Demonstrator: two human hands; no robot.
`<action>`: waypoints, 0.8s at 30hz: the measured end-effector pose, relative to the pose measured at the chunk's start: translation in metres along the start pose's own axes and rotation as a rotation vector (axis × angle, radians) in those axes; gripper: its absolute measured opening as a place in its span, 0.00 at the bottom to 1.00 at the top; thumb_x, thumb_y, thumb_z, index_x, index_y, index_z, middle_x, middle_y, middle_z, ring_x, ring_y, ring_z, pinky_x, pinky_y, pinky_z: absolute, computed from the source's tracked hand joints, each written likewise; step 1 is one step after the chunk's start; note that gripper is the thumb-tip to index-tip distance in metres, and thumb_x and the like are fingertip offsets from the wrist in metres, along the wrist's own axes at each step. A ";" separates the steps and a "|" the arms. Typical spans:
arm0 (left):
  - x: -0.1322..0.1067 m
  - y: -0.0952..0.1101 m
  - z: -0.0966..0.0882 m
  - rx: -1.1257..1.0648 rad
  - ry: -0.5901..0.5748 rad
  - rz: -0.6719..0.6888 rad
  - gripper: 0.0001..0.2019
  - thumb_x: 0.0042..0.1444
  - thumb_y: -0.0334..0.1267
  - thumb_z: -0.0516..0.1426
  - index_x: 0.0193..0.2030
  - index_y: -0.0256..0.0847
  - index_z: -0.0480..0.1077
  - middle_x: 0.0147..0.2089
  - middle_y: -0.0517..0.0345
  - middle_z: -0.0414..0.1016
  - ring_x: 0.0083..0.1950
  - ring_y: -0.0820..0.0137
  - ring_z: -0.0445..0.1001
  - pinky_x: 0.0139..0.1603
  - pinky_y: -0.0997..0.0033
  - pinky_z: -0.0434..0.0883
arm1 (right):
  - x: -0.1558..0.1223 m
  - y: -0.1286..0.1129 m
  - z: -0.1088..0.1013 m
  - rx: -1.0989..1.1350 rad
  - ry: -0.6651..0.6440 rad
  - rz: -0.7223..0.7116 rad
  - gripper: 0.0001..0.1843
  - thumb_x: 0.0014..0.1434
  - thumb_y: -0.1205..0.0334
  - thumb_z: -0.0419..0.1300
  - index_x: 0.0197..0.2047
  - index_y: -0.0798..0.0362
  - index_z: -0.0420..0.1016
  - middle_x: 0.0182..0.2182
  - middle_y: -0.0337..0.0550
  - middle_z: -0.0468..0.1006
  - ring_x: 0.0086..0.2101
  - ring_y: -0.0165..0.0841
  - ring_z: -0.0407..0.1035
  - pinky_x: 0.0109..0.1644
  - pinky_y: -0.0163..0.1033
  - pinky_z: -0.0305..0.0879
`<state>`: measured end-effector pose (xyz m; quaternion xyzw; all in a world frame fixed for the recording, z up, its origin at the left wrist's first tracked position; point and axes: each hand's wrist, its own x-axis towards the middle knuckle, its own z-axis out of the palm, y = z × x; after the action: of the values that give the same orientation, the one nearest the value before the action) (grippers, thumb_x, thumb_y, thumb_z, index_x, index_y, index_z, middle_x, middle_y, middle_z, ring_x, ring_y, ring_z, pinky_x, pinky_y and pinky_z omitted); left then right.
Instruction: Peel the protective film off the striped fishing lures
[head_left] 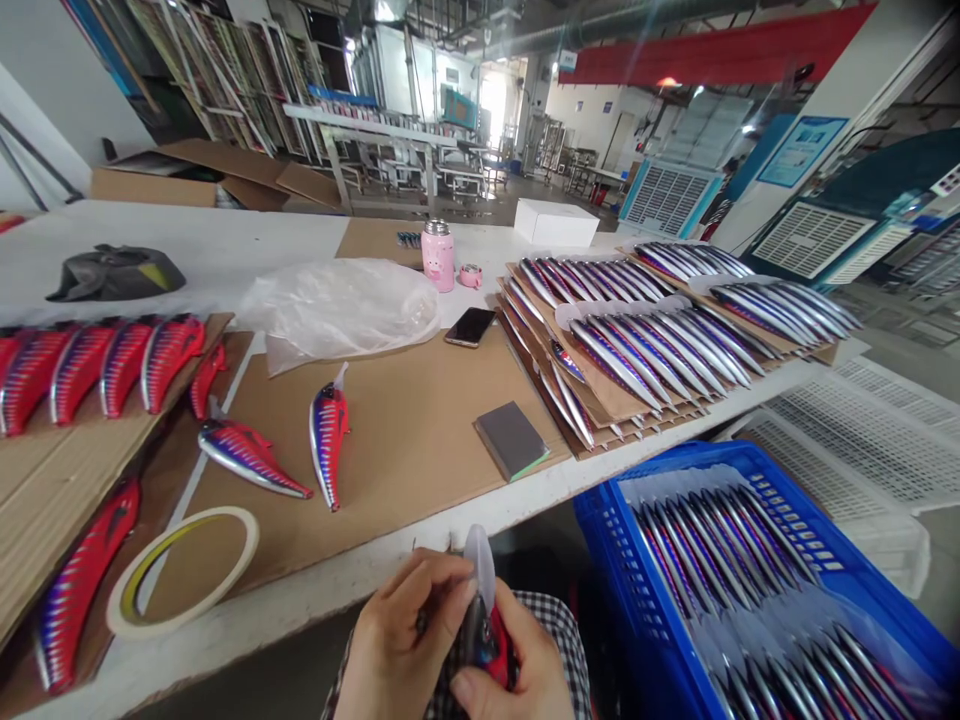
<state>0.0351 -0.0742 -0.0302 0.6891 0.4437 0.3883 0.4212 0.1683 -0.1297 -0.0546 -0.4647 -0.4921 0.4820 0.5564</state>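
Close to my lap, in front of the table edge, my right hand (525, 655) grips a fishing lure (491, 640) with a dark back, red side and clear bill pointing up. My left hand (416, 625) pinches at the base of that bill with thumb and forefinger; whether a small piece sits between the fingertips is hidden. On the cardboard ahead lie two loose red, blue and silver lures, one upright-pointing lure (328, 445) and one slanted lure (247, 455). A roll of masking tape (247, 545) rests near the table's front edge at left.
Red lures (172, 365) line a cardboard sheet at left. Stacked cardboard with rows of silver lures (637, 350) stands at right. A blue crate (600, 530) holds more lures. A grey sanding block (512, 440), phone (470, 326), pink bottle (438, 258) and plastic bag (345, 305) lie on the table.
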 end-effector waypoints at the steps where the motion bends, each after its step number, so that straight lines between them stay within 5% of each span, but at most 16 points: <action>1: 0.000 -0.002 0.002 -0.065 0.015 -0.020 0.03 0.59 0.37 0.57 0.39 0.47 0.72 0.33 0.64 0.73 0.34 0.72 0.73 0.36 0.80 0.70 | 0.000 0.000 0.000 -0.016 0.008 0.011 0.32 0.51 0.50 0.65 0.58 0.47 0.69 0.47 0.40 0.79 0.48 0.41 0.73 0.52 0.37 0.67; 7: 0.002 -0.012 0.006 -0.395 -0.012 -0.008 0.06 0.56 0.33 0.60 0.38 0.49 0.73 0.36 0.63 0.70 0.37 0.73 0.71 0.39 0.79 0.71 | -0.001 -0.003 -0.003 -0.124 0.035 0.071 0.31 0.45 0.62 0.63 0.55 0.46 0.71 0.43 0.35 0.81 0.42 0.38 0.75 0.48 0.33 0.69; 11: -0.002 -0.008 -0.004 -0.469 -0.130 -0.161 0.09 0.55 0.45 0.61 0.43 0.49 0.76 0.41 0.59 0.73 0.40 0.69 0.73 0.43 0.75 0.73 | -0.003 -0.003 -0.004 -0.208 0.097 0.127 0.33 0.43 0.69 0.62 0.55 0.44 0.72 0.41 0.32 0.81 0.40 0.35 0.76 0.47 0.31 0.69; 15: -0.007 -0.002 -0.009 -0.449 -0.073 -0.329 0.14 0.59 0.50 0.55 0.45 0.48 0.77 0.48 0.57 0.75 0.43 0.67 0.76 0.48 0.74 0.73 | -0.005 -0.001 -0.005 -0.220 0.110 0.132 0.34 0.42 0.70 0.62 0.55 0.44 0.71 0.43 0.32 0.81 0.42 0.36 0.76 0.49 0.31 0.69; 24: 0.003 -0.011 0.002 -0.378 -0.119 -0.150 0.05 0.57 0.35 0.59 0.39 0.48 0.75 0.38 0.61 0.76 0.40 0.71 0.75 0.43 0.80 0.72 | -0.007 -0.003 -0.004 -0.331 0.141 0.140 0.37 0.40 0.74 0.61 0.56 0.42 0.71 0.45 0.30 0.81 0.44 0.34 0.75 0.51 0.29 0.67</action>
<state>0.0347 -0.0690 -0.0401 0.5849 0.3872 0.3906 0.5961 0.1724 -0.1367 -0.0524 -0.6155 -0.4910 0.3983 0.4706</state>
